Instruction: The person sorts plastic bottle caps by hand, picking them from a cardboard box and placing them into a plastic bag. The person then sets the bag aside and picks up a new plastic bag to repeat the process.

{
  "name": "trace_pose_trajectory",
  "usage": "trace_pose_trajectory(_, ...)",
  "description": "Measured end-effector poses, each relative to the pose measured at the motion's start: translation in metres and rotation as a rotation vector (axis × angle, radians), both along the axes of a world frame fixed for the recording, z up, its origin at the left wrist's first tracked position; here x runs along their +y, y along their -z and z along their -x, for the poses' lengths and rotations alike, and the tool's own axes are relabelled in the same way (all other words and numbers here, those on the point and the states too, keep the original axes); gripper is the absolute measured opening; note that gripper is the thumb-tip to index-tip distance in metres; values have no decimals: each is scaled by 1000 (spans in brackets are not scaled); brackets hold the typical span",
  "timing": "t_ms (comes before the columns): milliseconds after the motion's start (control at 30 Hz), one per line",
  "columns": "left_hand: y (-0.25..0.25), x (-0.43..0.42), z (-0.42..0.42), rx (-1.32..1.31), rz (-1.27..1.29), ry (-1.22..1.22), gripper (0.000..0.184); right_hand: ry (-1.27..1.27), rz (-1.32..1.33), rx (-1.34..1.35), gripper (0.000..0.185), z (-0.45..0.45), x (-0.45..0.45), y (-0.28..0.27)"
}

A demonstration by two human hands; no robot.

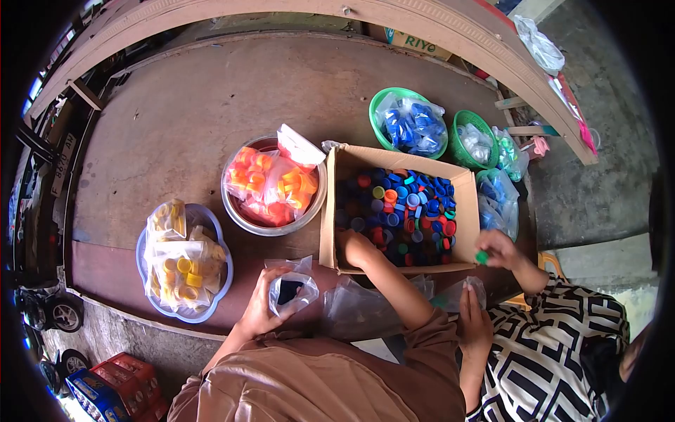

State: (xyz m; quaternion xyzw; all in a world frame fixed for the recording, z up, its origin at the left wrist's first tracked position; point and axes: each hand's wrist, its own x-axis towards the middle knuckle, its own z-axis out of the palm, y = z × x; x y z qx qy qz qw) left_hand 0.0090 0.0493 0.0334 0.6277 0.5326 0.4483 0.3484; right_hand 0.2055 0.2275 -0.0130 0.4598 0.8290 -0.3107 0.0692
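My left hand (pixel 264 295) is closed around a clear plastic bag (pixel 302 301), its mouth spread open, with something dark blue inside. Over the near left corner of a cardboard box (pixel 404 157), my right hand (pixel 354 247) reaches in among loose bottle caps (pixel 408 204) of blue, red, orange and green. Shadow and the box wall hide its fingertips, so its grip does not show. Flat clear bags (pixel 362 306) lie at the table's near edge, under my right forearm.
Left stand a lavender basin (pixel 144 264) of bagged yellow caps and a metal bowl (pixel 320 200) of bagged orange caps. Green baskets (pixel 383 95) hold more bags. At right, a co-worker's hands hold a green cap (pixel 481 257) and a clear bag (pixel 457 295). A wooden rail (pixel 281 8) borders the table.
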Motion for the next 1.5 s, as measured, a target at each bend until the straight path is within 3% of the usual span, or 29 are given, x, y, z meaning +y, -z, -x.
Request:
trace_pose_trajectory(67, -2, -1, -1, 1, -23, 5, 65, 20, -7, 155, 20, -5, 3, 2)
trace_pose_trajectory(100, -4, -2, 0, 3, -23, 8, 65, -15, -93, 3, 26, -9, 8, -4)
trace_pose_trajectory(167, -7, -4, 0, 5, -27, 1, 64, 264, 4, 436, 24, -13, 6, -24)
trace_pose_trajectory(200, -6, -6, 1, 8, -32, -11, 65, 423, 288, 619, 21, -15, 5, -32)
trace_pose_trajectory(300, -3, -9, 4, 23, -37, -29, 68, 553, 563, 951, 25, -23, -8, -51)
trace_pose_trajectory(500, -12, -7, 0, 20, -29, -23, 65, 543, 408, 1048, 25, -33, -28, -71)
trace_pose_trajectory(567, -10, -9, 0, 16, -25, -9, 65, 485, 69, 898, 28, -43, -25, -60)
trace_pose_trajectory(633, -3, -11, 1, 4, -22, -4, 66, 546, -288, 477, 28, -66, -20, -70)
trace_pose_trajectory(700, 0, -12, 1, 5, -19, -5, 66, 573, -267, -35, 26, -100, -8, -62)
trace_pose_trajectory(767, -1, -10, 0, 19, -16, -14, 66, 516, -96, -267, 27, -109, -2, -56)
trace_pose_trajectory(1033, -5, -3, -4, -8, 1, 5, 62, 229, 9, -485, 20, -108, 13, -15)
trace_pose_trajectory(1133, -7, -3, -2, 2, 6, 1, 62, 242, 13, -342, 18, -113, 15, -8)
trace_pose_trajectory(1233, -6, -4, -2, 6, 4, 8, 63, 276, -4, -25, 20, -118, 6, -12)
trace_pose_trajectory(1333, -9, -4, -1, 12, -16, 12, 63, 464, 187, 406, 28, -116, 7, -24)
trace_pose_trajectory(1500, -9, -7, 2, 27, -39, 5, 62, 526, 487, 985, 31, -98, -10, -67)
